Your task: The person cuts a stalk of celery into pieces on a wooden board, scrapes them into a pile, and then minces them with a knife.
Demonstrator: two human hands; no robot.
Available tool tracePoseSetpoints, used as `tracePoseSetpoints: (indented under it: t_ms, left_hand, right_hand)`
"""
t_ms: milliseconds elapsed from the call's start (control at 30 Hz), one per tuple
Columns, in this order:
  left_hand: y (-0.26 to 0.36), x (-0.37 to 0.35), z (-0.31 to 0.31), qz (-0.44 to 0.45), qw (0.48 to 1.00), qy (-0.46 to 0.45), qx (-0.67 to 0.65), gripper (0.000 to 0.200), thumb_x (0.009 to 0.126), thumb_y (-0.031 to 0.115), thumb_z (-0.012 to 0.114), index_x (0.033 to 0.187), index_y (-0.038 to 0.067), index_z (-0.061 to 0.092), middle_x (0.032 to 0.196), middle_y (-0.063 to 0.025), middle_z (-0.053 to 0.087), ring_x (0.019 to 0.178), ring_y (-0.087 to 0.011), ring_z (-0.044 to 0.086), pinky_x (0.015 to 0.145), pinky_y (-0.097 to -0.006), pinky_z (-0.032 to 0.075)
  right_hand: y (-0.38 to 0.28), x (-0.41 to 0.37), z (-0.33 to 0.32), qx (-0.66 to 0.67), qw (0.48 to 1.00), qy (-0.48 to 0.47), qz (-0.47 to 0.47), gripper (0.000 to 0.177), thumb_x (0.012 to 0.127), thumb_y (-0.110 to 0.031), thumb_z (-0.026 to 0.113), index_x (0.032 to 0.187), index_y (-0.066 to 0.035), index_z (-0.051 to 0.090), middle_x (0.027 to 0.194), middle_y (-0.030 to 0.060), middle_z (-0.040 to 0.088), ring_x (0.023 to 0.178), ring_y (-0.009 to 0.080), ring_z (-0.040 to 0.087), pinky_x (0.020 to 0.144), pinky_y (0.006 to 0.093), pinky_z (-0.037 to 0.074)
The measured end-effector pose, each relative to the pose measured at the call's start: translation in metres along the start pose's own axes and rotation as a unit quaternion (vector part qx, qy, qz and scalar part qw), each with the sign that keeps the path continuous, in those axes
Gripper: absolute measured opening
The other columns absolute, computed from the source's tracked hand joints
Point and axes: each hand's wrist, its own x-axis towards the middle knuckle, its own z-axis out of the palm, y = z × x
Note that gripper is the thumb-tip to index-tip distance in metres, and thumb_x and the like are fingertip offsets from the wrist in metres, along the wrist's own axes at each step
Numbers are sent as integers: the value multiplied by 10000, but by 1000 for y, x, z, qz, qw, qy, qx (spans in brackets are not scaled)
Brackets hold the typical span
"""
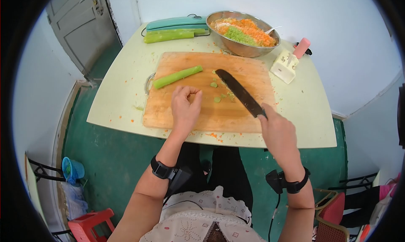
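Note:
My right hand (278,130) grips the handle of a dark-bladed kitchen knife (239,92), whose blade slants up and left above the cutting board (177,115). My left hand (186,109) hovers over the board's front left part, fingers curled in and thumb close to them; whatever they may hold is hidden. Just beyond it, apart from the fingers, a peeled green vegetable stalk (178,76) lies slantwise on the wood. Several small green slices (217,99) and scraps lie between the stalk and the blade.
Behind the board, a steel bowl (244,49) holds shredded orange and green vegetables and a white spoon. More green stalks (168,37) lie by a teal appliance (177,23). A pale box (284,67) and a pink-capped item (302,48) stand right. Orange bits dot the table (114,102).

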Motion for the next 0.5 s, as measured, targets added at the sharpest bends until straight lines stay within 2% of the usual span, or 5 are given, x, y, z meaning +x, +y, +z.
tracePoseSetpoints:
  t_ms: [67, 233, 367, 467, 500]
  left_hand:
    - [2, 0, -1, -4, 1000, -7, 7, 117, 786, 110, 654, 790, -2, 624, 774, -96, 527, 776, -230, 511, 702, -335, 418]
    - [-1, 0, 0, 10, 1000, 1, 6, 112, 787, 109, 653, 789, 0, 626, 775, -96, 526, 771, -230, 507, 698, -335, 417]
    - [3, 0, 0, 1, 1000, -1, 9, 109, 786, 106, 655, 790, 1, 629, 781, -98, 530, 769, -228, 506, 699, -335, 419]
    - [-5, 0, 1, 43, 998, 12, 35, 104, 797, 93, 661, 795, -4, 626, 761, -52, 506, 669, -139, 491, 622, -266, 421]
    - [-6, 0, 1, 43, 998, 14, 34, 102, 796, 91, 663, 795, -4, 626, 761, -52, 506, 669, -139, 491, 620, -266, 420]
  right_hand:
    - [-1, -1, 8, -10, 1000, -28, 8, 339, 899, -187, 543, 1180, 0, 522, 721, 186, 611, 644, 361, 616, 579, 434, 494]
    - [-7, -5, 1, 26, 999, -12, -26, 348, 900, -150, 526, 1205, 15, 501, 752, 202, 604, 642, 363, 611, 573, 440, 490]
    - [-8, -4, 5, -5, 998, -20, -63, 375, 896, -123, 523, 1243, 16, 485, 745, 188, 597, 627, 355, 604, 571, 430, 488]
    - [-12, 2, -12, -2, 999, -32, -43, 391, 891, -104, 525, 1253, 35, 474, 735, 186, 591, 616, 347, 602, 570, 421, 490]
    - [-13, 2, -12, 0, 999, -17, -48, 393, 891, -105, 526, 1252, 41, 473, 732, 185, 589, 617, 347, 602, 571, 421, 491]
